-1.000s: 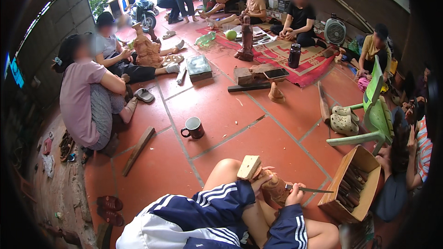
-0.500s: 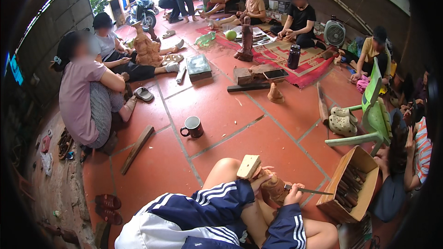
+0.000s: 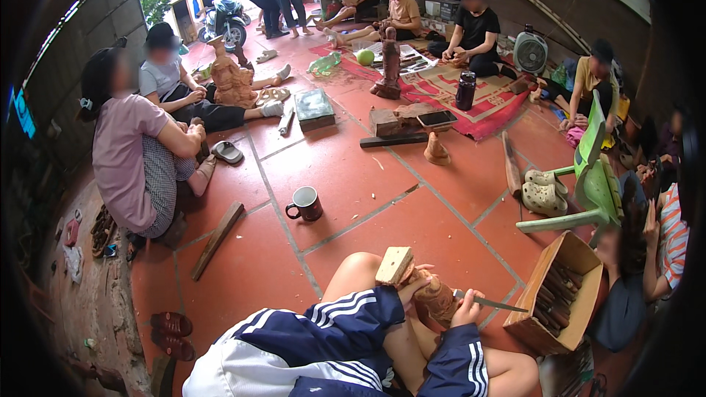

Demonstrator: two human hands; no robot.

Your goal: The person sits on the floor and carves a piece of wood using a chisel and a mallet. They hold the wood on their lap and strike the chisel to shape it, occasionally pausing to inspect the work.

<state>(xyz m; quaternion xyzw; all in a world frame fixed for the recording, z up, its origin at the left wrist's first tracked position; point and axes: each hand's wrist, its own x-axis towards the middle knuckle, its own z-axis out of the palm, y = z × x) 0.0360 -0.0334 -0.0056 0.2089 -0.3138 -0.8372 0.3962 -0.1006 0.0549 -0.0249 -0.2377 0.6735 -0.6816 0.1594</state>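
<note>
A brown carved wooden figure [image 3: 437, 300] rests over my lap, its far end joined to a pale wooden block [image 3: 394, 265]. My left hand [image 3: 414, 284] is closed round the figure just below that block. At the figure's near end, my right hand [image 3: 465, 309] grips a long thin metal-bladed tool [image 3: 502, 303], whose grey blade reaches out to the right. Whether it is a knife or a file I cannot tell. My right fingers lie close against the figure.
Right of my knee stands an open cardboard box [image 3: 535, 328] of wooden-handled tools, with a green plastic chair [image 3: 593, 169] beyond. A dark mug [image 3: 306, 206] and a wooden stick [image 3: 218, 240] sit on the tiles. Several people sit around; one in pink [image 3: 131, 154] crouches at left.
My hands keep their hold on the figure and the tool, with only a slight shift. In the background, a standing person has shifted and the person in black has moved their hands.
</note>
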